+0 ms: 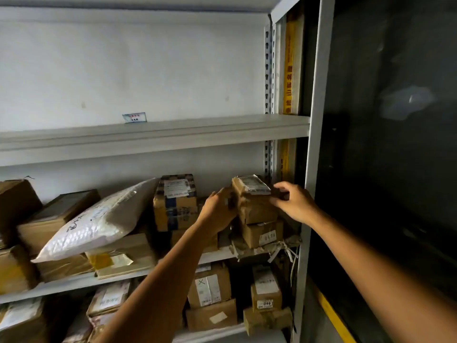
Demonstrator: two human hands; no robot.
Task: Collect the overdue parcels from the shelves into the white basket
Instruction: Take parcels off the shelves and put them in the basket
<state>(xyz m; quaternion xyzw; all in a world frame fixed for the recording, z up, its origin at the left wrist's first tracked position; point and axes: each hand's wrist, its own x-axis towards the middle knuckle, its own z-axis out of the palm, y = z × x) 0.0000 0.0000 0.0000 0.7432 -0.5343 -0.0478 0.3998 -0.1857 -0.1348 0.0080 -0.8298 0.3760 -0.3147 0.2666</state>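
Two hands: both are on one parcel (254, 201), one at each side of it.
Arms: bare forearms (160, 280) reach up and forward from the bottom edge toward the grip.
Below the grip: brown cartons (210, 288) with white labels fill the lower level, straight under the hands.
Left hand (217, 209): seen from the back, it clasps the parcel's left side with the thumb up; its fingertips are hidden against the parcel.
Right hand (294, 204): thumb and fingers pinch the parcel's right end.
Parcel: small, brown and taped, with a white label on top, tilted slightly. It sits at the top of a stack at the right end of the middle shelf (69, 280).
Under the grip: a brown box (262, 233) with a number sticker sits directly beneath the parcel.
Left of the grip: a taped box (175, 204) stands just past the left hand; further left a white mailer (99, 219) leans across flat brown packages.
Right of the grip: a grey post (315, 120) stands just beside the right hand, with dark glass (395, 169) beyond it.
Above the grip: the upper shelf (148, 139) carries a small card (134, 117) at its back.
Behind: a white wall (123, 70).
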